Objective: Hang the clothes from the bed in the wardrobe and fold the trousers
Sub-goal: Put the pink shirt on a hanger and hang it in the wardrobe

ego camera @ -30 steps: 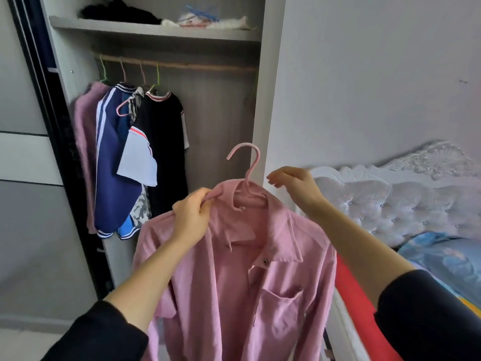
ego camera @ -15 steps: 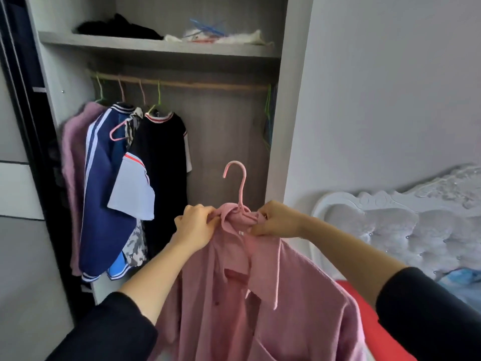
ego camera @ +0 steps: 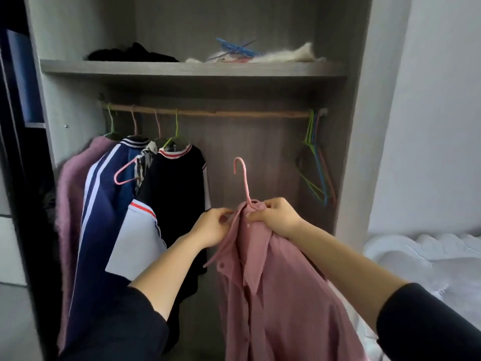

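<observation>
You have the pink shirt (ego camera: 273,295) on a pink hanger (ego camera: 243,178) and hold it up in front of the open wardrobe (ego camera: 359,126), below the rail (ego camera: 221,113) and not yet on it. Your left hand (ego camera: 213,226) pinches the collar on its left side with curled fingers. Your right hand (ego camera: 276,217) is closed round the collar at the foot of the hook, which stands free above both hands.

Four hangers with clothes sit at the left end of the rail, among them a purple sweater (ego camera: 75,194), a navy jacket (ego camera: 104,217) with white stripes and a black top (ego camera: 177,194). So part of the hanging looks done, though I cannot say which of those came from the bed. The hook is under the stretch of rail between those clothes and the spare hangers (ego camera: 316,162) at the right end, so this shirt looks one lift away from hung.

Only the bed's white headboard (ego camera: 416,256) shows at the right edge, so you cannot judge what clothes remain there. No trousers are in view, and the folding appears not yet done.
</observation>
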